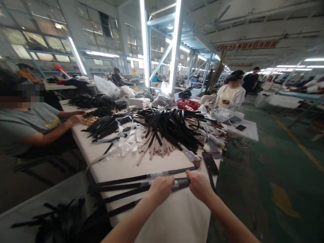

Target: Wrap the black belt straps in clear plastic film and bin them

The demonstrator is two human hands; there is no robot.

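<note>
My left hand (162,189) is closed round a long black strap (182,182) near its right end. My right hand (200,185) pinches the end of the same strap, a short way to the right. Between the hands, a piece of clear film or tape shows on the strap. Just beyond lies another black strap (121,180), also with a clear wrapping near its middle. Two more black straps (126,195) run across the table on the near side of my left hand, partly behind my forearm. Their left ends hang past the table edge.
A big heap of black straps (172,125) with pale undersides covers the table's middle, beside crumpled white film strips (130,138). A dark phone (210,163) lies at the right edge. Behind stands a red basket (187,104). A co-worker (37,125) sits left; another person (231,91) works at far right.
</note>
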